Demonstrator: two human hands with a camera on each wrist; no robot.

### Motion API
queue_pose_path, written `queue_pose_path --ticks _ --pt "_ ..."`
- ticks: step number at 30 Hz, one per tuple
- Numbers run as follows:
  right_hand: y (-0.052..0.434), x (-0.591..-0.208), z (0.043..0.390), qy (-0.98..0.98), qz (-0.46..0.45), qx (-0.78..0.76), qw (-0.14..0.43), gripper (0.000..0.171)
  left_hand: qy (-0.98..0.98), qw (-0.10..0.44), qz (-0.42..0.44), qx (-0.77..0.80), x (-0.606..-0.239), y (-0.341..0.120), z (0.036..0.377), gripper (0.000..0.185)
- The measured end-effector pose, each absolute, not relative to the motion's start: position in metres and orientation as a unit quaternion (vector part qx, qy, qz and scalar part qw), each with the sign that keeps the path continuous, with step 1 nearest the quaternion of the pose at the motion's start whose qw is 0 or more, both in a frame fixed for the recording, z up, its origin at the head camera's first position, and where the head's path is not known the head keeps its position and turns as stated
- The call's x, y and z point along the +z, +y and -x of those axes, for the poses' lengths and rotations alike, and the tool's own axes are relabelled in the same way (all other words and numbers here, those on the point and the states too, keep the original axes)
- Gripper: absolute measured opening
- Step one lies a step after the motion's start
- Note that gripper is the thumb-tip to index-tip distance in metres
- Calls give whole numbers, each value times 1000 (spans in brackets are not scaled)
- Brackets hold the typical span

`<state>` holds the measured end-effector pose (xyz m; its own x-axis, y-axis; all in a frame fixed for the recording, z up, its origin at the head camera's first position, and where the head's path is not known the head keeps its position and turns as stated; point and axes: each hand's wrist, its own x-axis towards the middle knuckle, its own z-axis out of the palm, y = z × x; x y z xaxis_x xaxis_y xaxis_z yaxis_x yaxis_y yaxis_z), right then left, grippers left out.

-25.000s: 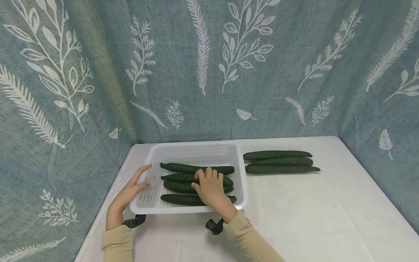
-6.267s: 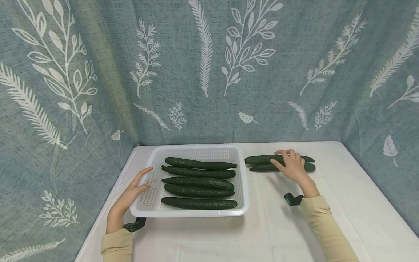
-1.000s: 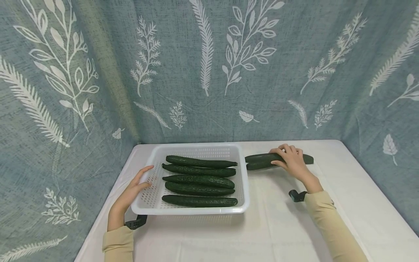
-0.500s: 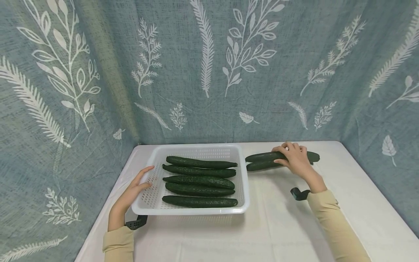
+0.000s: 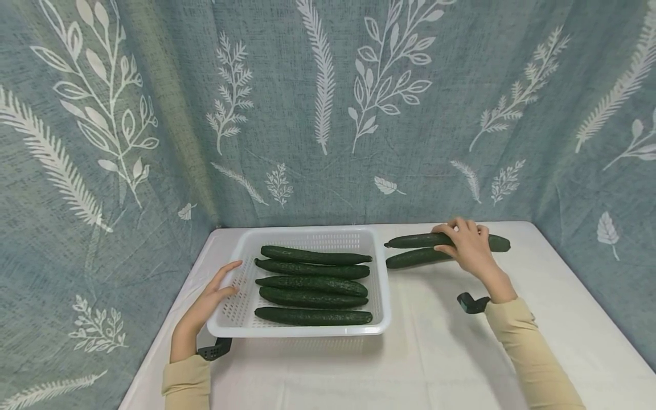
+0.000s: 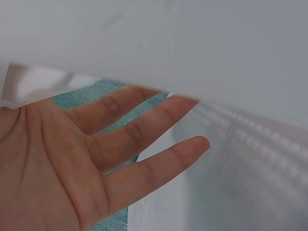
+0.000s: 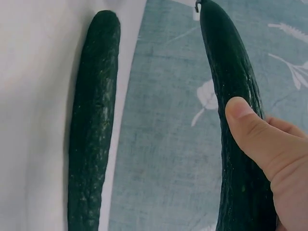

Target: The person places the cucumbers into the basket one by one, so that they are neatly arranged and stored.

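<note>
A dark green cucumber [image 5: 415, 241] is grasped by the right hand [image 5: 468, 246], fingers and thumb curled round it, lifted just above the white table [image 5: 451, 353] near the back right; a second cucumber [image 5: 416, 258] lies just beside it on the table; left of both, a white basket [image 5: 381, 310] holds five cucumbers; the left hand [image 5: 205, 304] rests with straight, relaxed fingers against the basket's left rim.

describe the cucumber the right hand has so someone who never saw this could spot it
Start at the white perforated basket on the white table; two cucumbers sit outside it, to its right. The held cucumber is the farther one, nearer the curtain, gripped by the right hand, while the other cucumber lies untouched.
</note>
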<state>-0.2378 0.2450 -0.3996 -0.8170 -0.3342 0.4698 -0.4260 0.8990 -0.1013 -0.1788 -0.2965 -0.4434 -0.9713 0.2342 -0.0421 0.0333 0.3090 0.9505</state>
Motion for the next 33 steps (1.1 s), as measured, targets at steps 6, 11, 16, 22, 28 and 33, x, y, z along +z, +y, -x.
queue_pose_path --ticks 6,11,16,22,28,33 --pt "239 -393 234 -948 -194 106 230 36 805 88 -81 582 -444 -297 178 56" --pt "231 -387 233 -950 -188 104 228 35 805 87 -80 581 -445 -297 179 56" --pt "222 -383 231 -950 -193 111 218 34 804 89 -78 583 -446 -297 178 56" --pt "211 -381 227 -952 -196 128 197 34 807 88 -75 579 -446 -296 178 56" --pt "198 -375 224 -957 -191 139 170 34 807 89 -78 578 -446 -296 179 56" --pt "186 -370 225 -955 -196 139 175 35 806 86 -83 580 -446 -297 179 57"
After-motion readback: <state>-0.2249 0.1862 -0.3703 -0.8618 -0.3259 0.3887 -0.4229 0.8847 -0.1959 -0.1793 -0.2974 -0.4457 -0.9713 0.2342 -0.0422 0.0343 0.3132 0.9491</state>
